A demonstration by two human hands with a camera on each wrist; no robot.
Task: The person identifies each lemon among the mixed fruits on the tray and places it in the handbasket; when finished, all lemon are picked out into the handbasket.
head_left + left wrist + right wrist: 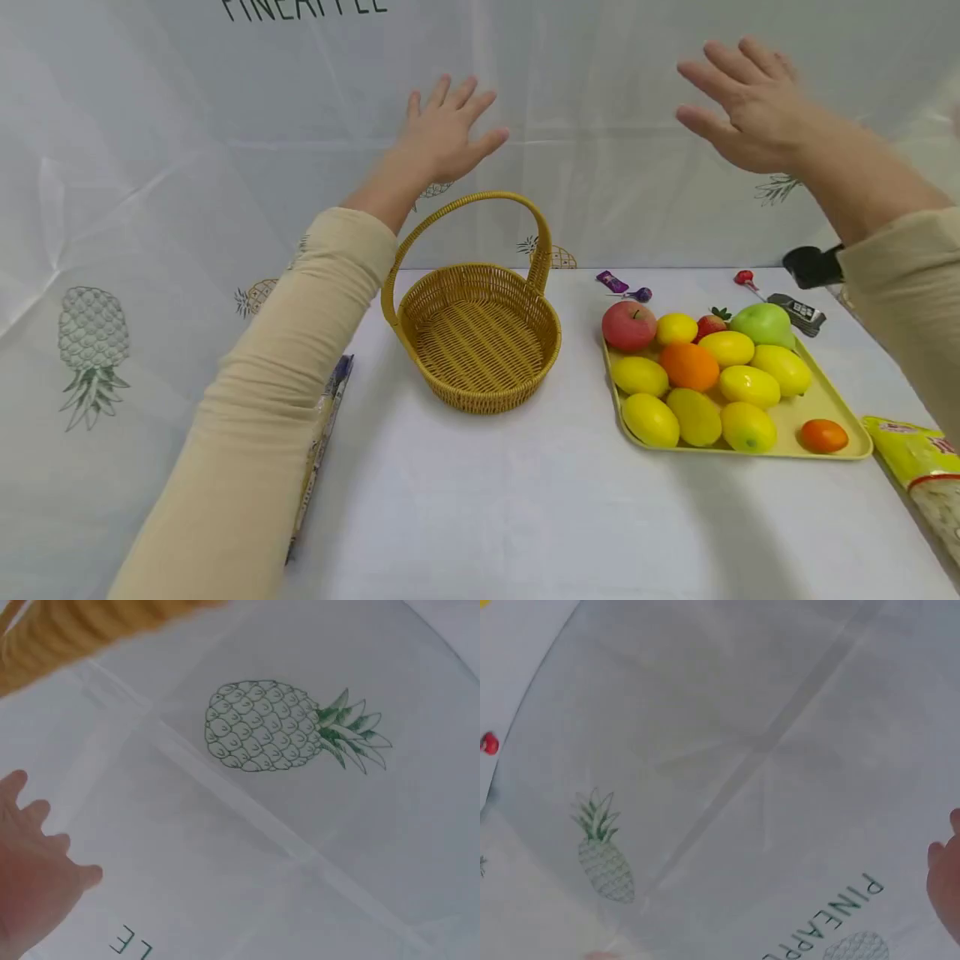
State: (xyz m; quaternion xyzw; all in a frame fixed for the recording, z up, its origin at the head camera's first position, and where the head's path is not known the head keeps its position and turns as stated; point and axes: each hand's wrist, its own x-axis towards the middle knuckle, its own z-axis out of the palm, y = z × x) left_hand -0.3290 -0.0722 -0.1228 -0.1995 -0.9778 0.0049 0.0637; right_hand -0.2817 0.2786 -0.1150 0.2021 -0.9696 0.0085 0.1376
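Both hands are raised in front of the curtain and hold nothing. My left hand (448, 133) is above the wicker basket (480, 400), its fingers spread and apart from the tall handle. In the left wrist view, part of the basket's woven handle (82, 634) crosses the top left corner. My right hand (753, 108) hovers with straight fingers high above the yellow tray (798, 433). On that tray lie several lemons (651, 421), an orange (688, 367), a red apple (628, 326), a green apple (762, 324), a strawberry (709, 327) and a small orange-red fruit (823, 435).
Behind the tray lie a red lollipop (744, 278), a purple lollipop (639, 295), a purple-wrapped candy (612, 282) and a black packet (798, 313). A yellow snack bag (918, 458) sits at the right edge, a flat package (322, 442) at the left. The curtain (600, 100) has pineapple prints.
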